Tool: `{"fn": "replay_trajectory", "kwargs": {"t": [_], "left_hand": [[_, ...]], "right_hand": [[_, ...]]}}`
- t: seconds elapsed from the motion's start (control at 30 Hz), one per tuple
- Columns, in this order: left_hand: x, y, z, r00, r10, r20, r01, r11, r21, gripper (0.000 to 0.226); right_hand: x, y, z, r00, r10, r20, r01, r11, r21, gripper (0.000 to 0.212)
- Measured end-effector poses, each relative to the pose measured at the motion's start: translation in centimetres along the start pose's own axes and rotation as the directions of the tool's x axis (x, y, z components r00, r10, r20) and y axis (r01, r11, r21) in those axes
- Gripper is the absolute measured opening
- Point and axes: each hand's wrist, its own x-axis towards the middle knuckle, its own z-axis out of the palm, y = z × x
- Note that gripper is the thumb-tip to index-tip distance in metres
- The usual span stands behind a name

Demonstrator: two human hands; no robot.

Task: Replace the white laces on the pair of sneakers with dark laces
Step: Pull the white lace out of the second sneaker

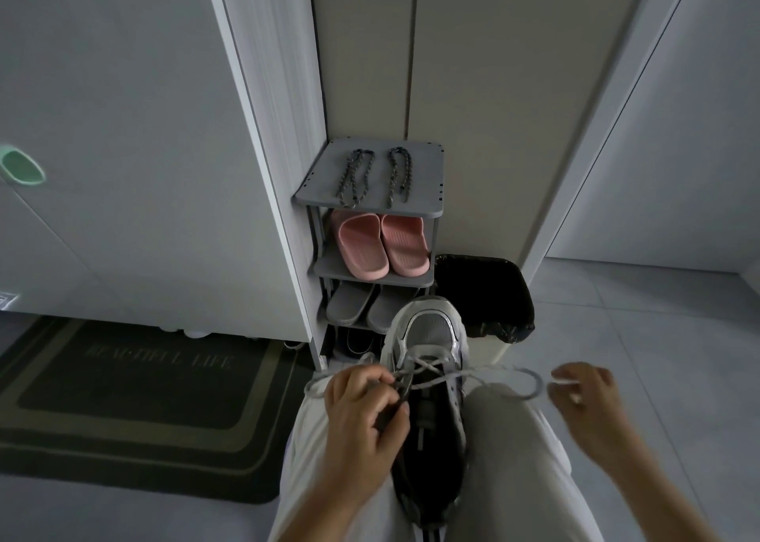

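Observation:
A grey and white sneaker (pixel 427 336) lies between my knees, toe pointing away from me. Its white lace (pixel 497 375) still crosses the lower eyelets and runs out to both sides. My left hand (pixel 362 410) pinches the sneaker's tongue and lace at the upper eyelets. My right hand (pixel 584 389) is out to the right and pinches the end of the white lace, which loops back toward the shoe. Two dark laces (pixel 374 175) lie folded side by side on the top of a small grey shoe rack (pixel 434 208).
The rack holds pink slippers (pixel 382 245) and grey slippers (pixel 362 303) on lower shelves. A bin with a black bag (pixel 485 294) stands right of it. A dark doormat (pixel 135 401) lies on the floor at left. White cabinet panels rise behind.

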Motion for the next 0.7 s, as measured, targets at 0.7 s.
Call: {"fn": "replay_trajectory", "kwargs": {"t": [0.7], "left_hand": [[-0.9,1.3,-0.5,0.985,-0.053,0.164,0.076,0.987,-0.139,0.025]], "right_hand": [[-0.3,-0.8,-2.3,0.999,-0.012,-0.033,0.014,0.999,0.045,0.028]]}}
